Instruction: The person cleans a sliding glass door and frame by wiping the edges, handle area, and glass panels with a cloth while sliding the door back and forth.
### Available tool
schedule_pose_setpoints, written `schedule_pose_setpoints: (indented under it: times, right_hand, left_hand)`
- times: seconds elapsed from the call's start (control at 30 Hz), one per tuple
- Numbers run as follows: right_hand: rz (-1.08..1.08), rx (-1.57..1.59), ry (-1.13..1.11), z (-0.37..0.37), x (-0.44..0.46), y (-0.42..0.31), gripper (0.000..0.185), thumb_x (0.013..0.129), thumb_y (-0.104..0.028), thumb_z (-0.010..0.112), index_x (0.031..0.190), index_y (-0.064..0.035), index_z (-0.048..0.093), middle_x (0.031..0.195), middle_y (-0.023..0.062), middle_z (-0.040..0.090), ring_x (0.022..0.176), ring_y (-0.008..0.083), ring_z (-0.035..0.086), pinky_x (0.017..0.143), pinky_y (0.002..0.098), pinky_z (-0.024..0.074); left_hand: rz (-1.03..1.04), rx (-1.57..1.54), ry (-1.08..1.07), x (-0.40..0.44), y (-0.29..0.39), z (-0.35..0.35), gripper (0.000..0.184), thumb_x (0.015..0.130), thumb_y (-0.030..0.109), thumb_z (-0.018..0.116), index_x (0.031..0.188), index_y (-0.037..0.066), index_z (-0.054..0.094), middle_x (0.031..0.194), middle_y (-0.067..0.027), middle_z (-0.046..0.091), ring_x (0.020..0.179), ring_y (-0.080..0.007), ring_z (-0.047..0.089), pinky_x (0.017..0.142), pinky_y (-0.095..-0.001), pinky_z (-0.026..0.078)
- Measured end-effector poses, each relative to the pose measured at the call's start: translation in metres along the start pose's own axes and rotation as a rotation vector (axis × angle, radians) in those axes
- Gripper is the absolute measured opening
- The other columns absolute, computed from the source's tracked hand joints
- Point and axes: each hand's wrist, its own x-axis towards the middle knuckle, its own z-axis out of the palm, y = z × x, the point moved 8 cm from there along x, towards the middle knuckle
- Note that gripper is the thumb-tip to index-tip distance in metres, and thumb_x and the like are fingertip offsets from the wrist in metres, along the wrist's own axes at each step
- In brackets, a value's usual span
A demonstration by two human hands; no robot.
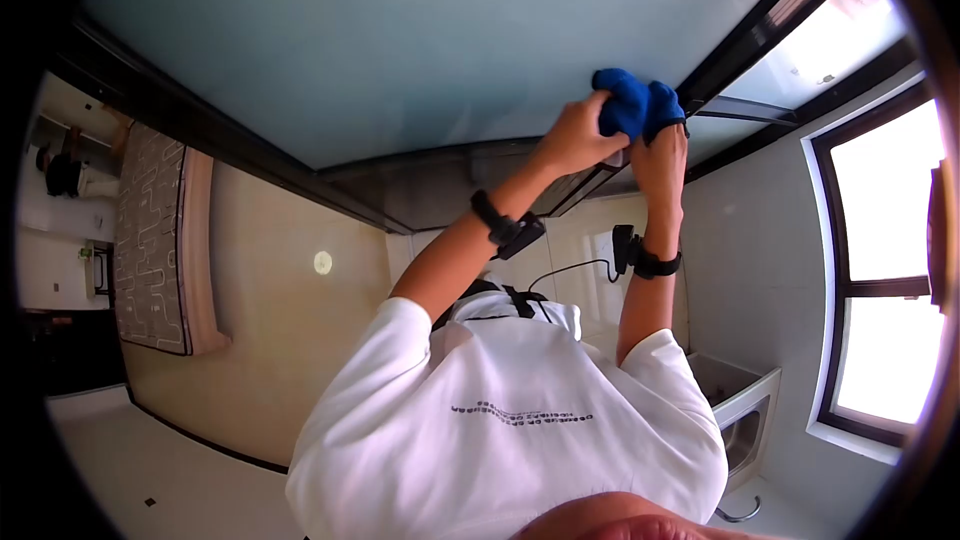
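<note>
A bunched blue cloth (625,105) is gripped between both of my hands, close to the dark frame edge of a frosted glass panel (400,50). My left hand (580,137) has its thumb and fingers closed on the left part of the cloth. My right hand (660,165) is wrapped in or around the right part, and its fingertips are hidden by the fabric. Each wrist wears a black strap with a small device, and a thin black cable runs from the right one (622,248).
A window (885,270) with a dark frame stands on the right wall. Low on the right is a sink (745,420) with a curved hook or pipe beside it. At left, a patterned mattress (150,240) lies beyond the tiled floor (290,310). Another person appears at far left.
</note>
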Motion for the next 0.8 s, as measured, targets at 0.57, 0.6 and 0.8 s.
schedule_pose_setpoints:
  times: [0.57,0.6,0.8]
  right_hand:
    - [0.157,0.766,-0.427,0.131,-0.042,-0.112,0.026,0.091,-0.005,0.064,0.114,0.0052,0.057,0.102,0.0126,0.069,0.093,0.0193,0.064,0.088,0.0329,0.0501]
    - [0.192,0.838,-0.43,0.143,-0.043,-0.119,0.03,0.092,-0.006,0.065,0.117,0.0048,0.055,0.103,0.0127,0.068,0.093,0.0201,0.064,0.088,0.0331,0.05]
    - [0.115,0.847,-0.582,0.208,-0.078,-0.171,0.045,0.092,-0.008,0.064,0.131,0.0047,0.044,0.114,0.0184,0.066,0.104,0.0261,0.066,0.092,0.0376,0.0501]
  left_hand:
    - [-0.128,-0.332,0.4,-0.162,-0.059,-0.19,0.025,0.095,0.015,0.058,0.116,0.001,0.057,0.099,-0.0005,0.059,0.092,-0.0075,0.053,0.083,-0.0258,0.045]
    - [-0.16,-0.333,0.488,-0.169,-0.062,-0.203,0.024,0.097,0.018,0.056,0.115,0.002,0.057,0.099,0.0,0.059,0.091,-0.0077,0.053,0.083,-0.0258,0.045]
    - [-0.462,-0.257,0.837,-0.255,-0.137,-0.251,0.048,0.104,0.037,0.046,0.136,0.003,0.055,0.131,-0.0118,0.061,0.122,-0.0186,0.054,0.104,-0.0324,0.039]
